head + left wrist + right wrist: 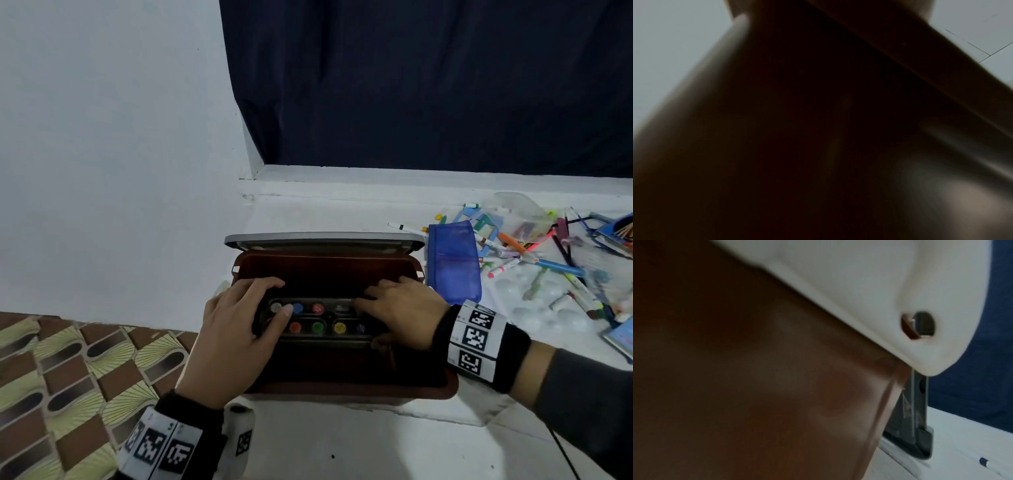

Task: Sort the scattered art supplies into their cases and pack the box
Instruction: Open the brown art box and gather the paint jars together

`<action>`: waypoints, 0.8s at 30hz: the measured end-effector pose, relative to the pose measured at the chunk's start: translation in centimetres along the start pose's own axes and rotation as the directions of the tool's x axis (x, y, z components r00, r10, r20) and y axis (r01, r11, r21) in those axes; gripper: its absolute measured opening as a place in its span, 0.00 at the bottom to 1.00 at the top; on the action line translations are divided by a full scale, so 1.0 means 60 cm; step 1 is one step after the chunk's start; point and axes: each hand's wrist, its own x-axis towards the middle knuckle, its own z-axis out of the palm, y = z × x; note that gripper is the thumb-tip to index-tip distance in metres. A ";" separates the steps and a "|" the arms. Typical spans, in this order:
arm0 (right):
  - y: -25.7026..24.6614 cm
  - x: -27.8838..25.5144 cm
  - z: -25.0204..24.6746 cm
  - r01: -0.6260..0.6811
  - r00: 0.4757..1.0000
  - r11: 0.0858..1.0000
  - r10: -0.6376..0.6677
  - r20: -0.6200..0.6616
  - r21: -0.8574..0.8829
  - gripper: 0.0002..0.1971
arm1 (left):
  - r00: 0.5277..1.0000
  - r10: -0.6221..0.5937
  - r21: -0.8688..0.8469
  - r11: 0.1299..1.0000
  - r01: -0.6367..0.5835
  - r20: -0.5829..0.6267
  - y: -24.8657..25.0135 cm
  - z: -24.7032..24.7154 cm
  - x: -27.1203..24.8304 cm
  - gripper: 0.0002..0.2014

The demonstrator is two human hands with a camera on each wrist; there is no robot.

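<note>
Inside the open brown box (342, 263), the left hand (236, 329) and right hand (400, 315) each curl round one end of the paint case (318, 320); markers (534, 260) lie scattered far right.

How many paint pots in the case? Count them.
8 in the case. Top row: white, blue, red, grey. Bottom row: orange, green, yellow, purple. Left hand and right hand may hide more.

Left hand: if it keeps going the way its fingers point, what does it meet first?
Likely the box's far inner wall. The left hand holds the paint case, its fingers pointing towards that wall; depth is unclear.
</note>
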 end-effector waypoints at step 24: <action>0.081 -0.259 0.034 0.109 0.692 0.671 0.479 -0.540 0.734 0.19 | 0.988 0.153 -0.357 0.923 -0.146 -0.008 0.242 0.056 -0.013 0.08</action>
